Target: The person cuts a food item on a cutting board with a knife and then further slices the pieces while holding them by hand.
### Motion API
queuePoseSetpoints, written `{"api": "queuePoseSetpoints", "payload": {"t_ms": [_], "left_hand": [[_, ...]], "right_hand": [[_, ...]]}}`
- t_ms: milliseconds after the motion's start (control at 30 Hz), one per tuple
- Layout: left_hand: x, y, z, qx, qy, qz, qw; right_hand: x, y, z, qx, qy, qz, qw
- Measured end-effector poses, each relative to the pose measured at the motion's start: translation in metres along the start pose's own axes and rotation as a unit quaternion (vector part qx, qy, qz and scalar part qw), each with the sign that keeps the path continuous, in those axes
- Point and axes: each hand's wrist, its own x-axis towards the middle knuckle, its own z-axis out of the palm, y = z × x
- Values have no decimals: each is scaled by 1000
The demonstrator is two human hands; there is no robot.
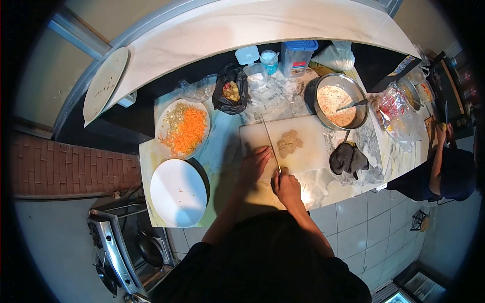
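A white cutting board (313,129) lies on the marble counter in front of me. My right hand (287,188) is wrapped around the handle of a long kitchen knife (269,135), its blade pointing away across the board. Just left of the blade, my left hand (255,162) rests on the board with fingers bent together; what they hold, if anything, is hidden beneath them. Pale thin slices (289,144) lie in a loose pile right of the blade.
On the left are a plate of shredded carrot (184,129) and a white plate (178,194). A black bag (230,91) stands behind. To the right are a steel mixing bowl (364,113) and a dark cloth (348,159); another person (437,171) works farther right.
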Motion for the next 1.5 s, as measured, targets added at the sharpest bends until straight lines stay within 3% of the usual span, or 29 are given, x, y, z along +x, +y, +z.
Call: {"api": "queuePoseSetpoints", "payload": {"t_ms": [67,267,367,567,800,900,967,1067,1500], "left_hand": [[-1,-2,1,25,8,33,999],[-1,2,-3,81,-32,8,996],[0,9,-4,24,-14,-17,999],[0,4,-2,56,-12,20,998],[-3,2,0,7,-3,-12,1000],[-3,0,1,45,-10,14,999],[-6,-6,4,0,24,44,999],[-5,-3,2,14,-7,-3,1000],[-5,-3,2,12,12,27,999]], "right_hand": [[1,-4,-2,2,0,-2,1000],[3,-7,0,-12,17,-22,1000],[2,-7,1,-14,15,-23,1000],[2,-4,6,-22,12,-21,999],[4,0,13,-29,5,-12,999],[5,3,19,-25,4,-9,1000],[5,3,18,-29,8,-11,999],[6,7,21,-35,11,-17,999],[5,8,25,-61,27,-31,997]]}}
